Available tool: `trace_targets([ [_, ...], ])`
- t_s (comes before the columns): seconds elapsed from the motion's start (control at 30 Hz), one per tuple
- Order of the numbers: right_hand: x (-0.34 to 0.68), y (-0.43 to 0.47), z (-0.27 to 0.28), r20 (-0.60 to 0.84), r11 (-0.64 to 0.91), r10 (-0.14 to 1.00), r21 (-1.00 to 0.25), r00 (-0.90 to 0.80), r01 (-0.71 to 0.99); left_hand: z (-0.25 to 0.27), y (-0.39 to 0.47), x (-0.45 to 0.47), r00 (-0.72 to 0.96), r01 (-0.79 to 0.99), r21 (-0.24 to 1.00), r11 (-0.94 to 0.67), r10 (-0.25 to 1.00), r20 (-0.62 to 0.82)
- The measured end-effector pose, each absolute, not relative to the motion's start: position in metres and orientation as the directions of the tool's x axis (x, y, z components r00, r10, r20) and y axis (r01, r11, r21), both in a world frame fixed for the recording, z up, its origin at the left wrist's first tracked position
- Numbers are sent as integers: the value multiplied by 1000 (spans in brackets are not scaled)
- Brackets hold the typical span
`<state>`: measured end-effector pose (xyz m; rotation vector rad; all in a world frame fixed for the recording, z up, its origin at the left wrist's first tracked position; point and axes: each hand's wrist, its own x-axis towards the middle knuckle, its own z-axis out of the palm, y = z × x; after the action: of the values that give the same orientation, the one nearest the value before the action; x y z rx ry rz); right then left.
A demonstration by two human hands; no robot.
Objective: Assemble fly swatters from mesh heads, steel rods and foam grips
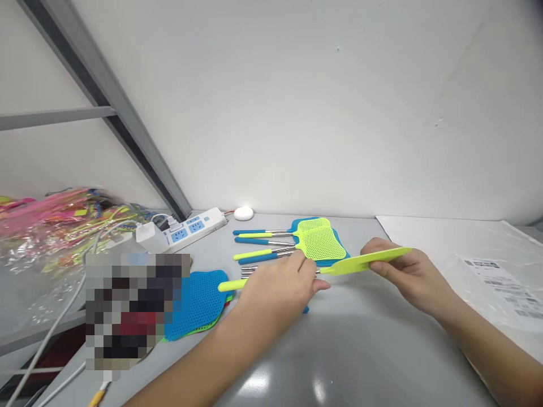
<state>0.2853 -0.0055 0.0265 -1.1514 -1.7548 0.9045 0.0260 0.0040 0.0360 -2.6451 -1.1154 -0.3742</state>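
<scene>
Power strip (197, 227) rests on the tabletop (365, 350), left rear, behind a blue perforated swatter head (199, 302). Left hand (280, 285): fingers curl around the yellow-green fly swatter (356, 263), raised before a swatter row (320, 240). Right hand (403, 277): fingers pinch that swatter's head. Labelled white plastic (445, 240) lies rightmost.

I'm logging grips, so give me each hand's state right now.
Left hand: closed, holding a yellow-green swatter.
Right hand: closed, pinching the same swatter at its wide end.

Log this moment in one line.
Left hand: holds yellow fly swatter by handle; right hand: pinches its head; behind: more swatters
</scene>
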Motion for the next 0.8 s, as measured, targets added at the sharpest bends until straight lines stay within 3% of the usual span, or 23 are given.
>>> trace_targets([
  [0.1,285,-9,25,326,350,937,-853,-127,387,47,9,19,638,765,-124,-633,715,286],
  [0.23,290,-8,19,262,231,964,-905,42,356,58,16,9,605,796,-114,-594,773,192],
  [0.37,290,-6,14,214,208,977,-928,-14,311,53,21,8,657,754,-148,-640,732,183],
  [0.5,286,-7,14,221,220,975,-925,-34,308,46,21,9,677,734,-190,-652,686,266],
  [0.8,274,-11,12,127,151,966,-984,-227,93,32,13,17,735,605,-98,-790,508,448],
])
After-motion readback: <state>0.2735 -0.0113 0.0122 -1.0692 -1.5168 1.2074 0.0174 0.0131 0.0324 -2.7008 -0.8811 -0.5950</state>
